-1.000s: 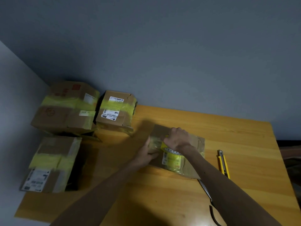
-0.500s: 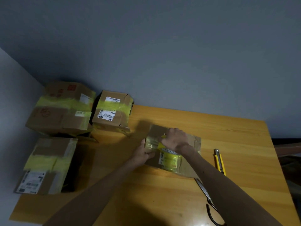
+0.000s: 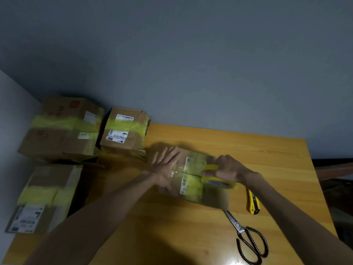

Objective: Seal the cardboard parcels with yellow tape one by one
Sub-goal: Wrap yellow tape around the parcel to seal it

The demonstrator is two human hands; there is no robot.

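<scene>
**Flat left hand steadying a parcel while the right hand is gripping the tape roll**

A yellow-brown wooden table [image 3: 267, 155] is carrying everything, and both forearms are reaching across it. Well to the left of the left hand, three brown cardboard boxes are sitting with bands of yellow tape already across them: a large one at the back [image 3: 61, 131], a smaller one just beside it [image 3: 124, 129], and a third nearer the person [image 3: 47, 196] with a white label facing up.

Under both hands a flat brown cardboard parcel [image 3: 191, 175] with white barcode labels and a yellowish taped patch is lying on the table; its right part is blurred.

The left hand [image 3: 165, 169] is lying open, its fingers straight and spread, pressing palm-down on the parcel's left end. The right hand [image 3: 229, 169] is curling its fingers around a yellow roll of tape [image 3: 219, 183], holding it against the parcel's right side; whether a strip is running from the roll onto the cardboard is lost in the blur.

Below the right hand, nearer the person, steel scissors with black loop handles [image 3: 246, 236] are lying on the table, their tips pointing toward the parcel's corner. Just to the right of the right wrist, a yellow-and-black utility knife [image 3: 253, 202] is lying beside the parcel.
</scene>
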